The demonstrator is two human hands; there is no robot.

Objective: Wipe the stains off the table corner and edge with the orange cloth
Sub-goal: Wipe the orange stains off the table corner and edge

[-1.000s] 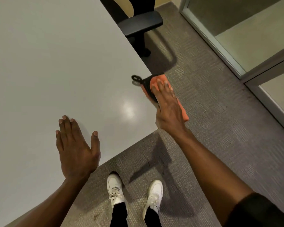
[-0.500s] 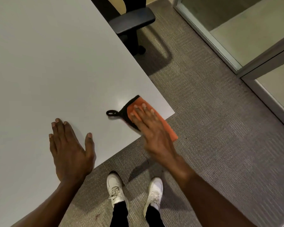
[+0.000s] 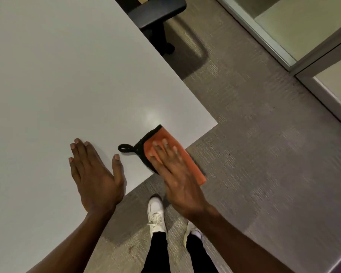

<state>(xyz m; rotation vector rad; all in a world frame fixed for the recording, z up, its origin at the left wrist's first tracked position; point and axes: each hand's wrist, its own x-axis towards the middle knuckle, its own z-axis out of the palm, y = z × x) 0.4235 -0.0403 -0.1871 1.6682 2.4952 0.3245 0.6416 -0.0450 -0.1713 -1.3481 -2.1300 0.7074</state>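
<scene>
The orange cloth (image 3: 187, 158), edged in black with a black hanging loop, lies on the near edge of the white table (image 3: 67, 75), left of the table's corner (image 3: 215, 123). Part of the cloth hangs off the edge. My right hand (image 3: 175, 174) presses flat on the cloth, fingers spread and pointing away from me. My left hand (image 3: 95, 174) rests flat on the tabletop to the left of the cloth, fingers apart, holding nothing. I cannot make out any stains on the surface.
A black office chair (image 3: 158, 10) stands by the table's right side, farther back. Grey carpet (image 3: 264, 154) covers the floor, and a glass partition with a metal frame (image 3: 283, 46) runs along the upper right. My white shoes (image 3: 156, 213) stand just below the table edge.
My right hand has slid the cloth from the table's right side round the corner and leftward along the near edge. My left hand stays flat on the table.
</scene>
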